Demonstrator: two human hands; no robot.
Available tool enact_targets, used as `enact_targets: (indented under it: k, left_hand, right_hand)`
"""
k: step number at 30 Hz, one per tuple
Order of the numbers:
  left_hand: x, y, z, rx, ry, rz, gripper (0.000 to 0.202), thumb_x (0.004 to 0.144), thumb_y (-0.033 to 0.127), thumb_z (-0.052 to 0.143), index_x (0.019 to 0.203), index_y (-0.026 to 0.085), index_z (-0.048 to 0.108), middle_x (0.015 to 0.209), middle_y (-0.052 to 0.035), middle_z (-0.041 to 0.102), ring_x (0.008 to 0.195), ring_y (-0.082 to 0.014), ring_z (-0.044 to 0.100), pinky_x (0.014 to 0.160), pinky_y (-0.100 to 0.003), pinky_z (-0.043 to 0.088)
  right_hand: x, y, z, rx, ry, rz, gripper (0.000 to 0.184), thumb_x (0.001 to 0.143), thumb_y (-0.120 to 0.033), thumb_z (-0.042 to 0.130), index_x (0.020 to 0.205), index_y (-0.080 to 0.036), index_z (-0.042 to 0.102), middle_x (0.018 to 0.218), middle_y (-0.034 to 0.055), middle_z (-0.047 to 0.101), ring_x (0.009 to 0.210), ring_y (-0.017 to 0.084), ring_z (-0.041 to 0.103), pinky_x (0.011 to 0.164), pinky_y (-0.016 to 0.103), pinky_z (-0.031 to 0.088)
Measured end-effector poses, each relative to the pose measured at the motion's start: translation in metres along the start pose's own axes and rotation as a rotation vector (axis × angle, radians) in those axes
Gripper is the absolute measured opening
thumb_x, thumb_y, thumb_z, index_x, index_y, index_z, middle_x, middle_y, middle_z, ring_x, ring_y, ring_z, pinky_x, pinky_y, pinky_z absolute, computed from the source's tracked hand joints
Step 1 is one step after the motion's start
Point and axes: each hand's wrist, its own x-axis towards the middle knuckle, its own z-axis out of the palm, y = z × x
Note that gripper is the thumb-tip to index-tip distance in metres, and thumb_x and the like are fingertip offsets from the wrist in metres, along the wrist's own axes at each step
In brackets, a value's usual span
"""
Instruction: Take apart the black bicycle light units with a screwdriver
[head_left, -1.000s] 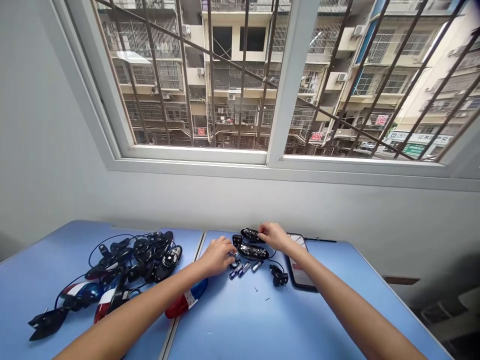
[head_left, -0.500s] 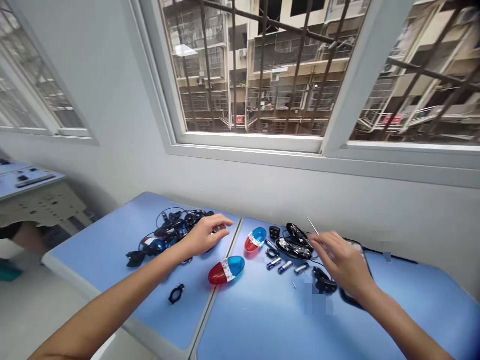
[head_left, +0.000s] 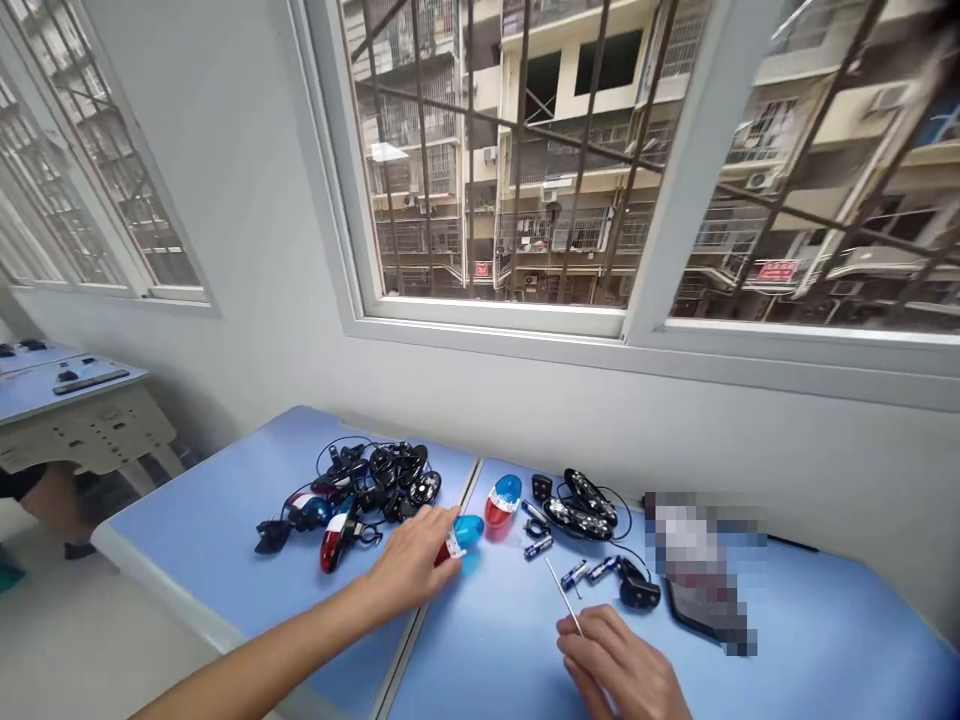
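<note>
We work at a blue desk (head_left: 510, 665) against a white wall (head_left: 480, 385), under a barred window (head_left: 510, 200). A seam (head_left: 471, 484) divides the desk; bare surface spreads toward the right edge (head_left: 900, 606). At the seam lies a glossy shell (head_left: 468, 533), red and translucent blue with a white band; our left grip (head_left: 416, 560) overlaps it, whether clasping we cannot tell. Our right grip (head_left: 622, 665) pinches a thin metal rod (head_left: 562, 596).

Workshop, perhaps classroom: blue worktable (head_left: 495, 650), metal tool (head_left: 564, 597), wired parts (head_left: 384, 464), similar desk (head_left: 112, 376) beyond.
</note>
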Motion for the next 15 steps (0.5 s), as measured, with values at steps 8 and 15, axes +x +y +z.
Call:
enact_targets:
  k: [8, 15]
  left_hand:
    - [0.107, 0.010, -0.006, 0.111, -0.023, -0.038, 0.038, 0.093, 0.035, 0.060, 0.127, 0.020, 0.057, 0.122, -0.0123, 0.062, 0.116, -0.0298, 0.057, 0.097, -0.046, 0.047]
    - [0.121, 0.009, 0.007, 0.123, -0.085, -0.015, 0.036, 0.094, 0.031, 0.060, 0.127, 0.017, 0.057, 0.132, -0.0140, 0.058, 0.121, -0.0301, 0.055, 0.099, -0.051, 0.048]
  right_hand:
    - [-0.004, -0.005, 0.003, -0.031, -0.059, -0.036, 0.018, 0.092, -0.008, 0.045, 0.093, -0.018, 0.059, 0.075, 0.0059, 0.068, 0.065, 0.017, 0.059, 0.055, 0.027, 0.050]
    - [-0.008, -0.002, 0.002, -0.135, -0.013, -0.089, 0.020, 0.093, -0.009, 0.044, 0.084, -0.019, 0.059, 0.068, 0.0033, 0.067, 0.058, 0.014, 0.057, 0.051, 0.024, 0.048]
